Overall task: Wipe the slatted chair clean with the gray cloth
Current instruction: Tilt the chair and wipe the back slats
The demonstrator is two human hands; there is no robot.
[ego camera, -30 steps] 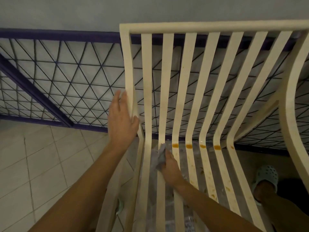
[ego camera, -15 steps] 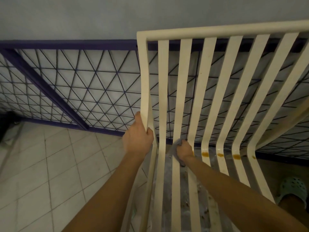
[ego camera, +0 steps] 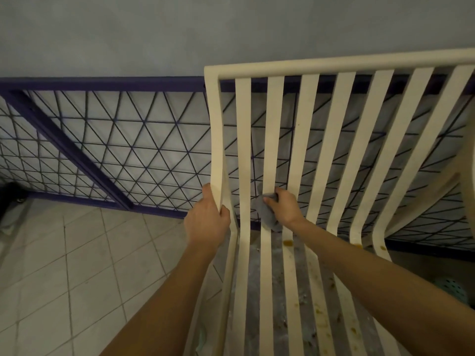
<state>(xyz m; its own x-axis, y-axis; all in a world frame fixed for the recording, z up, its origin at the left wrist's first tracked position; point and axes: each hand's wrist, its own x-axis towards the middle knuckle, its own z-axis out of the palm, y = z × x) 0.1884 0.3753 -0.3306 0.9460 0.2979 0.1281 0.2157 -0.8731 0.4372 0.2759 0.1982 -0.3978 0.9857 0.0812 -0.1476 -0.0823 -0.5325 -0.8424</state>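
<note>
A cream slatted chair (ego camera: 305,129) fills the right half of the head view, its back rising toward the wall and its seat running down toward me. My left hand (ego camera: 207,222) grips the chair's left side rail just above the bend. My right hand (ego camera: 284,209) holds a crumpled gray cloth (ego camera: 267,214) pressed against the second and third back slats, low on the backrest. Orange-brown stains (ego camera: 288,242) sit at the bend of several slats, and smaller specks dot the seat slats (ego camera: 318,312).
A purple-framed metal grille (ego camera: 115,150) leans along the gray wall (ego camera: 180,29) behind the chair. Pale floor tiles (ego camera: 64,265) lie to the left. A green perforated shoe (ego camera: 452,291) shows at the right edge below my arm. A dark object (ego camera: 10,196) sits at far left.
My right hand has carried the cloth up from the seat bend onto the lower back slats. My left hand went from flat against the side rail to gripping it. The view shifted so the chair sits further right.
</note>
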